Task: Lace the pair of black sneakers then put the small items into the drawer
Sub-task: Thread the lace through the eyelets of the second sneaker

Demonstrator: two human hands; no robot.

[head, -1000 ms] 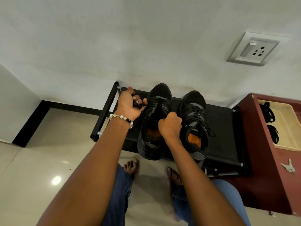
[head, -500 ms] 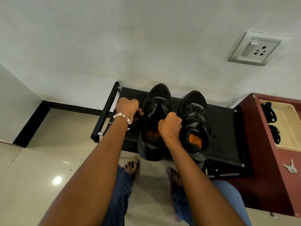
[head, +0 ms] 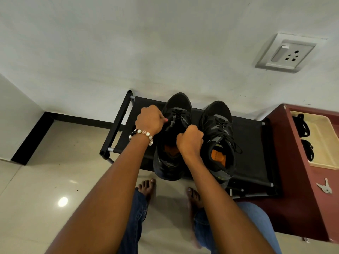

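Observation:
Two black sneakers stand side by side on a low black shoe rack against the wall. The left sneaker has its laces partly threaded. My left hand, with a bead bracelet at the wrist, is closed on a lace end at the shoe's left side. My right hand is fisted over the tongue, gripping the other lace end. The right sneaker is laced, with loose ends hanging to its right. An open cream drawer in a maroon cabinet holds black coiled items. Keys lie on the cabinet top.
A white wall with a socket plate rises behind the rack. My bare feet and jeans are on the glossy tiled floor below. A black skirting strip runs along the left.
My left hand has shifted from the rack's edge toward the left sneaker's eyelets, pulling the lace. My right hand has stayed over the tongue.

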